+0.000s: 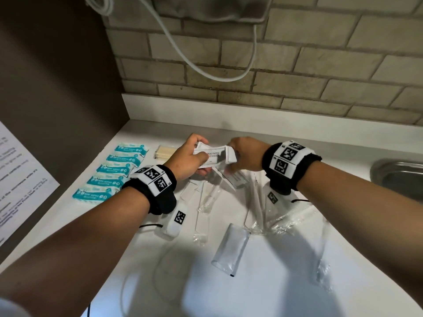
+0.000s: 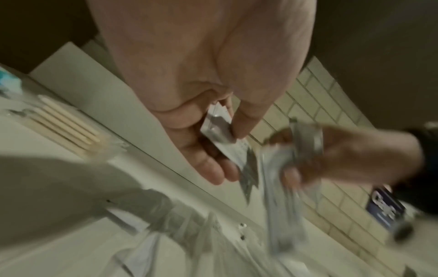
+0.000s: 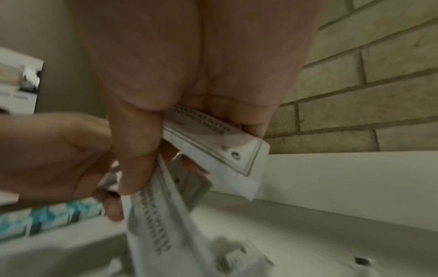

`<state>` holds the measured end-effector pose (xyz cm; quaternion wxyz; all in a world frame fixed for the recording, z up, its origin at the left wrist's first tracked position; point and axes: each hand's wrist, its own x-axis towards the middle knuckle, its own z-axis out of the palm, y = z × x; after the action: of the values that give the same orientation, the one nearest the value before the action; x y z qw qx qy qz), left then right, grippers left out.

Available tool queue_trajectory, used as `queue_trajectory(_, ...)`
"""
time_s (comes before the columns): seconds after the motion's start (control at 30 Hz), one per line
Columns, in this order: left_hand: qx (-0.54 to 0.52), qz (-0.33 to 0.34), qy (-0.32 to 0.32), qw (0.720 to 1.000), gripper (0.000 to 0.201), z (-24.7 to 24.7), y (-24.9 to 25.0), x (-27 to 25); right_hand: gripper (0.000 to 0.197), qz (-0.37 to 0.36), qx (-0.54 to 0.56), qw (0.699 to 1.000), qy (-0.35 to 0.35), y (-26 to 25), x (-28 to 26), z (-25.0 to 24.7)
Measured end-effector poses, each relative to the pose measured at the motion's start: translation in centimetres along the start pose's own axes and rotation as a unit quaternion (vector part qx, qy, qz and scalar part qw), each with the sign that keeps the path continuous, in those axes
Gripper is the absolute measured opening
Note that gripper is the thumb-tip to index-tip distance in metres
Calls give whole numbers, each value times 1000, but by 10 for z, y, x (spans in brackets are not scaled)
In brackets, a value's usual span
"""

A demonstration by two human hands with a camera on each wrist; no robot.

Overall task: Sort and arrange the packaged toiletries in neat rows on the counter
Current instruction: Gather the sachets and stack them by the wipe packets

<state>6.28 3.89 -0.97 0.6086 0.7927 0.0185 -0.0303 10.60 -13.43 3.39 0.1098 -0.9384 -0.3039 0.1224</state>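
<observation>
Both hands are raised above the white counter (image 1: 343, 259) with a small stack of white shampoo sachets (image 1: 214, 155) between them. My left hand (image 1: 190, 156) pinches the stack's left end, thumb on top. My right hand (image 1: 245, 154) grips the right end, fingers curled round it. In the right wrist view the printed sachets (image 3: 208, 148) fan out under the thumb. The left wrist view shows a sachet (image 2: 220, 131) pinched between thumb and fingers. A row of teal wipe packs (image 1: 109, 172) lies at the left, with a bundle of wooden sticks (image 1: 164, 152) beside it.
Clear-wrapped items (image 1: 206, 200) and a silver pouch (image 1: 230, 248) lie scattered under my forearms. A steel sink (image 1: 398, 175) sits at the right edge. Brick tile wall (image 1: 274, 65) with a hanging white cord (image 1: 206, 72) stands behind. A printed sheet (image 1: 20, 179) hangs on the left panel.
</observation>
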Motion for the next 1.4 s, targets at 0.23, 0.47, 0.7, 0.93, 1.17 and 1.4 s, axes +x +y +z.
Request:
queue_trajectory(0.23,-65,-20,-38,997,19,8,10,-13,34,-15,81,996,22,-12,-2,-18)
queue_trajectory(0.47,-70,-40,-76,994,16,7,16,-27,56,-5,65,997,45,-26,-10,-8)
queue_trajectory(0.7,-99,-38,-23,994,30,7,14,-40,61,-12,60,998,32,-35,-28,20)
queue_trajectory(0.93,-121,-38,-40,991,13,5,16,-60,35,-36,78,992,93,-44,-37,29)
queue_trajectory(1.17,-77,-70,-13,995,32,1,1,-77,34,-31,4,992,118,-49,-73,47)
queue_trajectory(1.4,-59,-83,25,994,32,-18,0,-85,31,-81,-138,971,-177,-62,-107,89)
